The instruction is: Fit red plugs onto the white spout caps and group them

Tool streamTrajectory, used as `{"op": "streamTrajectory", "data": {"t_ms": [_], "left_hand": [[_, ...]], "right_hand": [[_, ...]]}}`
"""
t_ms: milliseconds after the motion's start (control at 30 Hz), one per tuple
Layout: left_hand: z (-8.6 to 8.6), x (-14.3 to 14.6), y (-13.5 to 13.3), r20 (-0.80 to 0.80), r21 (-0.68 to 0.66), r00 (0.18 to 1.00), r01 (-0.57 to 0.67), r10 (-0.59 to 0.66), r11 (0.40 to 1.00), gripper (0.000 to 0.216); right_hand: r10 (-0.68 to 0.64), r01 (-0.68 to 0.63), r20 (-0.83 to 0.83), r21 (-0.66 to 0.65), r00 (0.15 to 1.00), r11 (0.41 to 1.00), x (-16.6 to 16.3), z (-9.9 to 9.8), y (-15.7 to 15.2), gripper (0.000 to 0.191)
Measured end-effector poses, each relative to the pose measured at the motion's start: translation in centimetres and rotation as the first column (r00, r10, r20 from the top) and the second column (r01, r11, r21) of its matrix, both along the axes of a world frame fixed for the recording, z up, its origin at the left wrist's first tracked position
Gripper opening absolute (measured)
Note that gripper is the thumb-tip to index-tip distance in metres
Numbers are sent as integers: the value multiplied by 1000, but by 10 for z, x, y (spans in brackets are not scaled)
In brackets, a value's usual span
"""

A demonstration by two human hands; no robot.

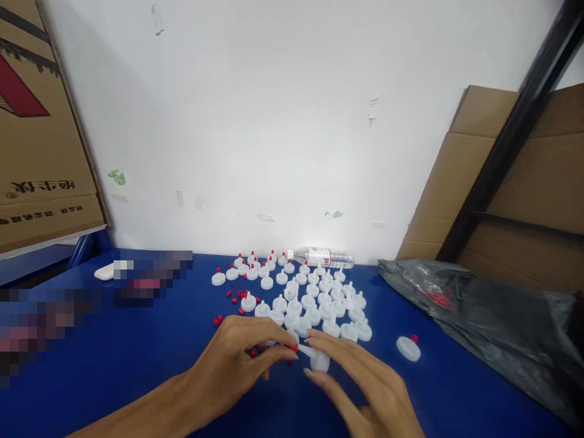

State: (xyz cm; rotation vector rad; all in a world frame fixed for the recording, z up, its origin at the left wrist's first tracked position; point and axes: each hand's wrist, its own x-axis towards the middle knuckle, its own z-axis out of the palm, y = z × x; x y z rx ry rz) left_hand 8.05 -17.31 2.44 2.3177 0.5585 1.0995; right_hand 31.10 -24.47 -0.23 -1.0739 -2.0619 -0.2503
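My left hand (237, 356) pinches a small red cap (294, 348) between thumb and forefinger. Between the fingers and thumb of my right hand (365, 380) is a white nozzle lid (320, 361), tipped sideways, its spout pointing left. The red cap is at the spout's tip; whether it sits on it I cannot tell. Just beyond both hands stand many white nozzle lids (325, 298) with bare spouts. Loose red caps (219, 319) lie left of them, some partly hidden by my left hand. Farther back, several lids with red caps (232, 272) stand upright.
A clear plastic bottle (319, 256) lies along the white wall. One red-capped lid (408, 348) sits apart on the right, near a dark plastic bag (483, 328). A white object (104, 272) rests on the blue table (150, 347) at left. Cardboard boxes (41, 140) flank both sides.
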Motion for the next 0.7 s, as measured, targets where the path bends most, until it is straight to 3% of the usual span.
{"op": "streamTrajectory", "data": {"t_ms": [133, 233, 433, 700], "left_hand": [[-5, 2, -2, -1, 3, 1000, 14, -14, 1000, 6], [-6, 1, -1, -50, 46, 999, 5, -3, 999, 9], [-2, -3, -4, -265, 311, 963, 39, 47, 950, 23], [-1, 0, -11, -216, 427, 975, 37, 62, 903, 40]], "right_hand": [[49, -49, 16, 23, 999, 999, -4, 3, -2, 41], [37, -39, -55, -35, 998, 999, -11, 8, -8, 36], [37, -50, -179, -71, 983, 996, -17, 9, -13, 14], [220, -224, -52, -124, 974, 967, -12, 8, -5, 13]]}}
